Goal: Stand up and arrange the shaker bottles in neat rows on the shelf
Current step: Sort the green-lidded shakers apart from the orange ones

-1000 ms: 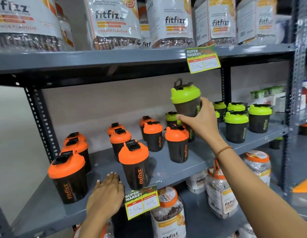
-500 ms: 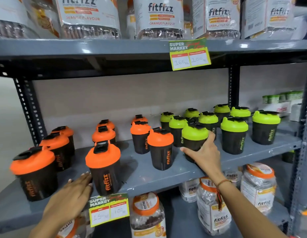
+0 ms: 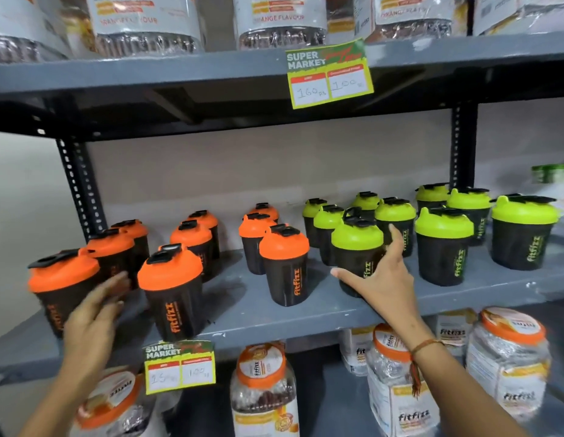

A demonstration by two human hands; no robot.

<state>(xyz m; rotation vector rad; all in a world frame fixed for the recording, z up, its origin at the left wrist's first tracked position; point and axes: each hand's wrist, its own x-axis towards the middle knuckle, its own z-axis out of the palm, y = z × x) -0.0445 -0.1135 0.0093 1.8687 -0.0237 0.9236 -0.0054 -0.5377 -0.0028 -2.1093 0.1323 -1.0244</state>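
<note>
Black shaker bottles stand upright in loose rows on the grey middle shelf [image 3: 243,313]: several with orange lids [image 3: 284,266] on the left half and several with green lids [image 3: 443,244] on the right half. My right hand [image 3: 381,285] wraps the lower part of the front green-lid shaker bottle [image 3: 358,244], thumb across its front and fingers behind, with the bottle standing on the shelf. My left hand [image 3: 95,310], blurred and with fingers apart, is beside the leftmost front orange-lid shaker bottle [image 3: 61,285] and holds nothing.
Large fitfizz jars [image 3: 265,386] fill the shelf below and more line the shelf above [image 3: 280,23]. Price tags hang from the upper shelf edge [image 3: 329,74] and the middle shelf edge [image 3: 180,367]. Black slotted uprights [image 3: 80,187] frame the bay.
My right hand has brought the green-lid bottle down from the air and set it at the front of the green group. My left hand has risen off the shelf edge toward the leftmost orange bottle.
</note>
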